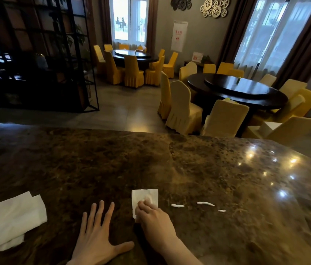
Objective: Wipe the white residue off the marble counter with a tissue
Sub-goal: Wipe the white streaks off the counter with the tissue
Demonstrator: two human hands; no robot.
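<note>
Pressing hand: right hand [154,219] bears down on a folded tissue [144,199], fingertips flat on its near half, pinning it to the marble counter [112,165] rather than gripping it, so it can slide as a pad.
Bracing hand: left hand [97,240] lies palm-down just left of the tissue, fingers spread and released, holding nothing; likely steadying the body for a sideways stroke.
Residue: three white streaks sit to the right of the tissue, a short one [177,205] nearest, a longer one [205,203] beyond it, and a small dab [221,210] farthest; none touches the tissue.
Under the tissue: whether any residue lies beneath it cannot be told, since the paper and fingers cover that patch.
Spare paper: loose tissues [13,220] rest at the counter's left, well apart from the streaks, probably kept for a second pass.
Stage: wiping appears barely begun, as all visible streaks remain.
Next move: a rightward sweep along the line of streaks, with even pressure so the paste lifts instead of smearing.
</note>
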